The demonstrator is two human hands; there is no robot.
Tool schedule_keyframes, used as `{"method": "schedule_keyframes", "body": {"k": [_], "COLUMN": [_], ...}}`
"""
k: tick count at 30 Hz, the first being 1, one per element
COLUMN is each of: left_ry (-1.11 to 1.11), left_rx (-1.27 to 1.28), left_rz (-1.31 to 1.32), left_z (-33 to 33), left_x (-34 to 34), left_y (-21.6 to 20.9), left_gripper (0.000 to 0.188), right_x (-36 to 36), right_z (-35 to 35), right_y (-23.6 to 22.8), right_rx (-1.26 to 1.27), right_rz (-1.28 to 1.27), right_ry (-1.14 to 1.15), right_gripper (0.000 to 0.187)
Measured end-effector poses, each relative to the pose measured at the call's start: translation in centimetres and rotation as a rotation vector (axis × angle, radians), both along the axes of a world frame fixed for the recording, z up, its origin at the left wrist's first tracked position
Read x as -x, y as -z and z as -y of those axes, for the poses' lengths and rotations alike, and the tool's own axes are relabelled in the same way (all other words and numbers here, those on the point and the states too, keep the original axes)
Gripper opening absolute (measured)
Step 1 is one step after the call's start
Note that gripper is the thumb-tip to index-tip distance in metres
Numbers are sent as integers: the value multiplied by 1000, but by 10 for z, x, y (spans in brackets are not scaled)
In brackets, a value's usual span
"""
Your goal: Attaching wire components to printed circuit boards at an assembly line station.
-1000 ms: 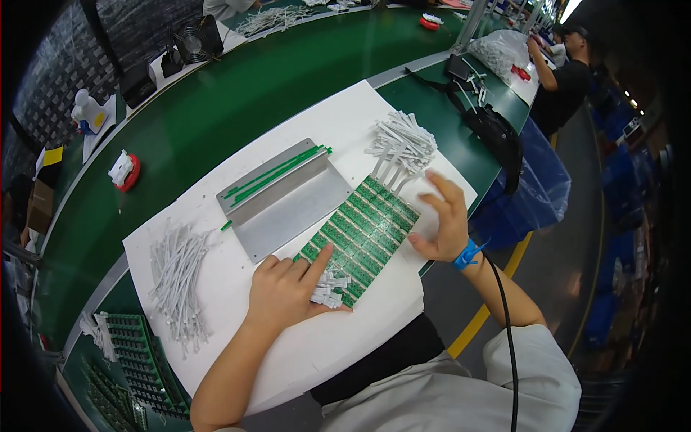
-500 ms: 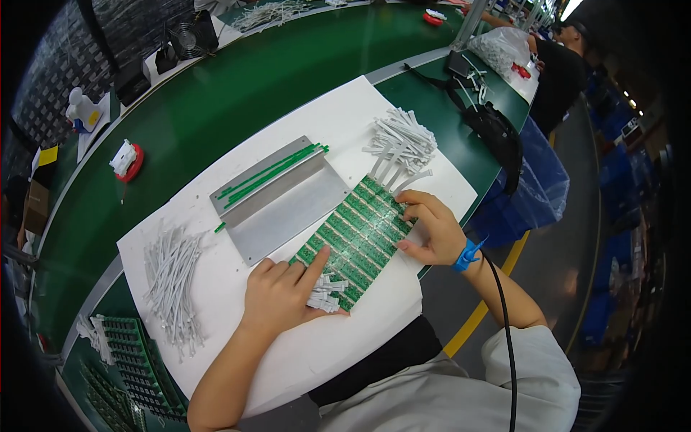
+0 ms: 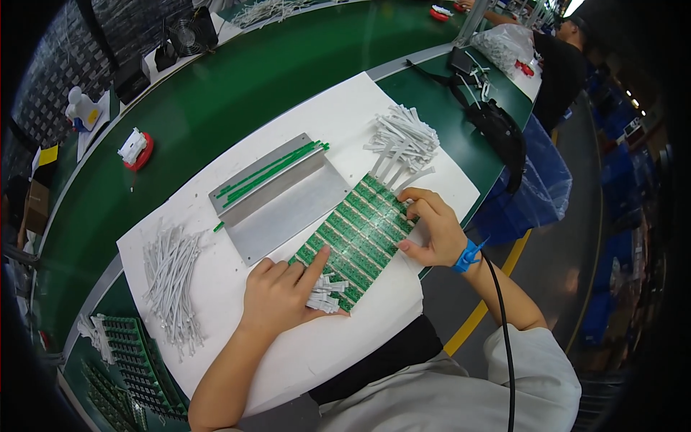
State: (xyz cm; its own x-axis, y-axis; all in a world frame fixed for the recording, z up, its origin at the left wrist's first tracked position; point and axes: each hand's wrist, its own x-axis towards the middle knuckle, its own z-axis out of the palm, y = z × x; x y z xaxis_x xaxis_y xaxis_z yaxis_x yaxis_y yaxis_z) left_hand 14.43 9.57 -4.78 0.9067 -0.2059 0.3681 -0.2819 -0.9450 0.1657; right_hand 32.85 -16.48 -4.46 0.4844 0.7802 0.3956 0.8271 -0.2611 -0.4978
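Note:
A green panel of small circuit boards [image 3: 360, 234] lies tilted on a white sheet [image 3: 374, 327]. My left hand [image 3: 277, 295] rests on its lower left side, index finger stretched onto the boards. White connector cables [image 3: 327, 294] stick out from under that hand, in its grasp; their other ends are hidden. At the panel's right edge, my right hand [image 3: 435, 230] has curled fingers near the upper corner and the thumb lower down, gripping the edge. Several white flat leads [image 3: 392, 173] extend from the panel's far end toward a pile of white cables [image 3: 404, 137].
A bent metal plate [image 3: 284, 201] carrying green strips [image 3: 266, 173] stands beyond the panel. White cables [image 3: 173, 284] lie at left, above stacked green panels [image 3: 140, 367]. On the green conveyor sits a red disc with a white part [image 3: 135, 149]. A person [image 3: 558, 68] works at far right.
The red disc with the white part has moved away and slightly right along the conveyor; another red piece at the far end has shifted too. My hands and the panel look unmoved.

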Motion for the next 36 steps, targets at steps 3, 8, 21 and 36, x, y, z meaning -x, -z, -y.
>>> {"method": "schedule_keyframes", "body": {"k": [3, 8, 21, 36], "left_ry": [-6, -1, 18, 25], "left_rx": [12, 24, 29, 52], "left_rz": [6, 11, 26, 40], "left_z": [1, 2, -3, -3], "left_x": [1, 0, 1, 0], "left_y": [0, 1, 1, 1], "left_gripper": [95, 96, 94, 96], "right_x": [-1, -19, -109, -121], "right_z": [-2, -2, -32, -38], "right_y": [0, 19, -47, -41], "right_rx": [-33, -218, 461, 521], "right_rz": [-33, -240, -717, -940], "right_ry": [-14, 64, -232, -311], "right_gripper": [37, 28, 18, 21]}}
